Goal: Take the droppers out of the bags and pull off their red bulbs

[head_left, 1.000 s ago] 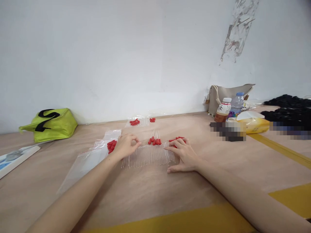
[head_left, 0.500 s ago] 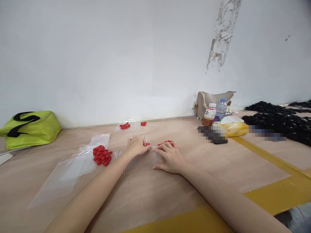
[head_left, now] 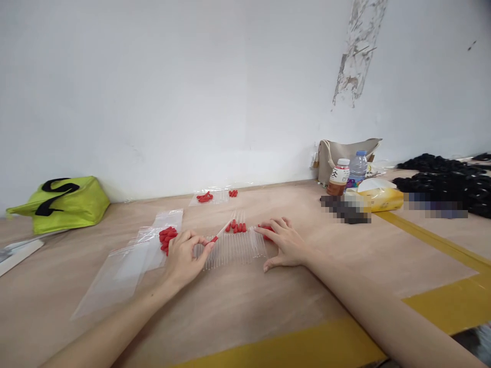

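My left hand [head_left: 187, 255] pinches a thin clear dropper [head_left: 222, 230] by its red bulb between thumb and fingertips; the tube slants up and away. Beneath and beside it lies a row of clear thin tubes [head_left: 230, 250], side by side on the table. Several droppers with red bulbs [head_left: 240, 227] lie just beyond the row, tubes pointing away. My right hand [head_left: 287, 243] is open at the row's right end, fingers spread over more red bulbs [head_left: 267, 232], partly hidden beneath it. A heap of loose red bulbs [head_left: 168, 238] sits behind my left hand.
Flat clear plastic bags [head_left: 111, 286] overlap at the left. A filled bag [head_left: 210, 198] with red bulbs lies near the wall. A lime bag [head_left: 72, 204] stands far left. Bottles [head_left: 338, 178], a yellow tissue pack [head_left: 383, 199] and a black pile [head_left: 452, 181] are at the right.
My left hand has drawn back left from the far side of the row and now holds a dropper. My right hand has shifted slightly right, its fingers more spread. The view has turned slightly.
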`<state>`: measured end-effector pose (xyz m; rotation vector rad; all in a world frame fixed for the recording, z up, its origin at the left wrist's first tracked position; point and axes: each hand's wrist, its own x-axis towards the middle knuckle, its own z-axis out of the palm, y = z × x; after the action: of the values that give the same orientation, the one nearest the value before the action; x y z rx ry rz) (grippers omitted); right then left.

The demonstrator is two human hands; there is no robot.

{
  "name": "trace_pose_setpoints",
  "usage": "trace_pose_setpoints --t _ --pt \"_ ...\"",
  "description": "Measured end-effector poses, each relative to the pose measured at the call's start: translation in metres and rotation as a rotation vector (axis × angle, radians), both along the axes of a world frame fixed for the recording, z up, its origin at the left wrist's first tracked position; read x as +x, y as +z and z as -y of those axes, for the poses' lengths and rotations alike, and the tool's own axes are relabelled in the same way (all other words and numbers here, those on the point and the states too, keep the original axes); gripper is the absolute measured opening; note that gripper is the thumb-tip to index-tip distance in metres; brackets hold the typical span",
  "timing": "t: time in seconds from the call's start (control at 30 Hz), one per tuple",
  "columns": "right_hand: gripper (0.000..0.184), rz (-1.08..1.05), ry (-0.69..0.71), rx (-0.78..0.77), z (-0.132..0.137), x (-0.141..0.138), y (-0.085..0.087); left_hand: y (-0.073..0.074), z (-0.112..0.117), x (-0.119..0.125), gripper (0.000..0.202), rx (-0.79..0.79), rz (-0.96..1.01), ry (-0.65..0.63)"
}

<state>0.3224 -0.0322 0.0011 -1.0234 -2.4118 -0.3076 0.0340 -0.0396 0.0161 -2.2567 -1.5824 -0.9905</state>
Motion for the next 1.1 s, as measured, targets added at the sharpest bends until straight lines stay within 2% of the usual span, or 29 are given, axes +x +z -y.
trace_pose_setpoints --t 0.17,0.27,0.37,0.47,0.63,0.83,1.03,1.1 --pt "0.080 0.003 -0.051 0.008 -0.005 0.006 -0.001 -0.020 0.005 -0.016 0.021 0.137 0.006 -0.030" --pt "0.076 -0.048 -0.083 0.029 -0.002 0.002 -0.002 -0.022 0.007 -0.011 0.019 0.165 -0.030 -0.058" --pt "0.066 -0.145 -0.132 0.118 0.006 -0.012 -0.002 -0.020 0.012 -0.003 0.017 0.207 -0.099 -0.110" --pt "0.052 -0.137 -0.074 0.194 0.014 -0.030 -0.005 -0.019 0.019 0.004 0.015 0.247 -0.174 -0.176" --pt "0.025 -0.070 0.062 0.228 0.020 -0.051 -0.015 -0.018 0.025 0.011 0.011 0.330 -0.213 -0.244" --pt "0.023 -0.084 0.066 0.212 0.019 -0.058 -0.017 -0.016 0.025 0.013 0.010 0.371 -0.141 -0.262" --pt "0.019 -0.109 0.130 0.261 0.023 -0.059 -0.016 -0.016 0.027 0.016 0.008 0.349 -0.186 -0.415" --pt "0.019 -0.104 0.162 0.270 0.025 -0.058 -0.016 -0.016 0.028 0.015 0.006 0.359 -0.196 -0.429"
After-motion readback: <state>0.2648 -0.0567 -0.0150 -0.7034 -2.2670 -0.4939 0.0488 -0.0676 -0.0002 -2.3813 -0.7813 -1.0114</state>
